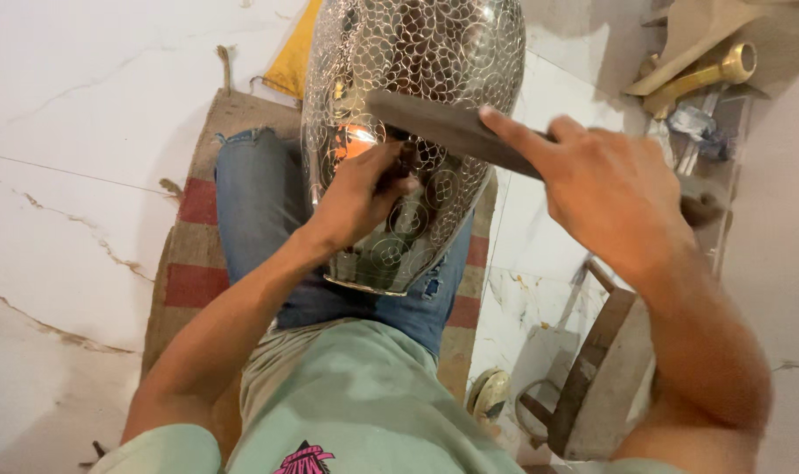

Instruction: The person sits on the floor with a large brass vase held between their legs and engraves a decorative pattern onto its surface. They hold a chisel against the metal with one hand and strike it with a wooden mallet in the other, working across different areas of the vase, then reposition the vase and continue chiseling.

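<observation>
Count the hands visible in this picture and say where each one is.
2. The left hand presses a small tool against the engraved metal vase; the right hand grips a flat dark bar above it.

Person, seated: pale mint-green short-sleeved T-shirt [364,404] with pink-and-black printed emblem [304,458] at bottom centre of frame; blue denim jeans [259,211], frayed and torn, centre left; forearms bare.

White marble floor [83,132], striped mat [193,263]
</observation>
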